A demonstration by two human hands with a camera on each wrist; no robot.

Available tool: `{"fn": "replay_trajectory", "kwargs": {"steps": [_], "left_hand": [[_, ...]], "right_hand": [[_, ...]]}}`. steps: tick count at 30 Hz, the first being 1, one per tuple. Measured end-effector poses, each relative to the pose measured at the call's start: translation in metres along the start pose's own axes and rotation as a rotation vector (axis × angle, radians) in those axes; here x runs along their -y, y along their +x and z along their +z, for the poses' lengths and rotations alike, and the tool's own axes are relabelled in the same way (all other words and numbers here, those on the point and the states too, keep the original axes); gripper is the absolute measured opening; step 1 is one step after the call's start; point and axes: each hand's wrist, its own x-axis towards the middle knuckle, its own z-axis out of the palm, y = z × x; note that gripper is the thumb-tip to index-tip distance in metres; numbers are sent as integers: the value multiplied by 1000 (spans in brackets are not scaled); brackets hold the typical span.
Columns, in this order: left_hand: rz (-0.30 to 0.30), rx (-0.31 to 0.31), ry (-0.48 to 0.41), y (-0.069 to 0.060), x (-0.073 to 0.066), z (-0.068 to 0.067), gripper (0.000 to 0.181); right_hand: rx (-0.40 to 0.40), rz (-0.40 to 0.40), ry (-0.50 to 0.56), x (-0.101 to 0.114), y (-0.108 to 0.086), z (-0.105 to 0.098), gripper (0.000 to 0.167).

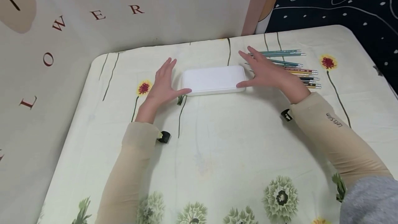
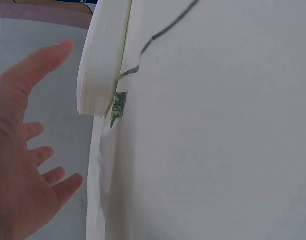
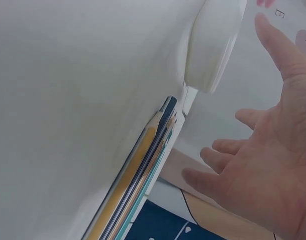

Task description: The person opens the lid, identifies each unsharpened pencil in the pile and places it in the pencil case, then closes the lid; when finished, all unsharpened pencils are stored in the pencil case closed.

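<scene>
Both the left hand (image 1: 164,85) and the right hand (image 1: 266,71) have fingers spread apart, each just beside an end of the white case (image 1: 214,80) lying on the table (image 1: 233,141); several pencils (image 3: 131,167) lie to its right.

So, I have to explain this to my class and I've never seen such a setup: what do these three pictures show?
There is no machine here, only someone's left hand and right hand, both bare. The wide picture comes from a camera worn on the head, looking forward and down. The other two come from cameras on the wrists, one each, so things appear tilted. On the flower-patterned cloth lies a white case, with loose pencils to its right. One hand is at each end of the white case. The fingers are not closed round anything, so nothing is held; whether either hand touches the white case is hard to tell.
</scene>
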Motion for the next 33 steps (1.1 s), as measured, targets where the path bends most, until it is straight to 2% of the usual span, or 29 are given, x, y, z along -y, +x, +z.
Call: {"fn": "replay_trajectory", "kwargs": {"steps": [10, 17, 25, 33], "left_hand": [[11, 24, -164, -1, -2, 1, 110], [4, 49, -312, -1, -5, 4, 108], [-33, 77, -394, -2, -5, 6, 104], [-83, 112, -459, -2, -5, 8, 100]], "right_hand": [[37, -28, 27, 4, 2, 2, 115], [59, -35, 20, 6, 5, 4, 109], [85, -18, 16, 10, 5, 5, 104], [83, -40, 19, 11, 6, 5, 99]]}}
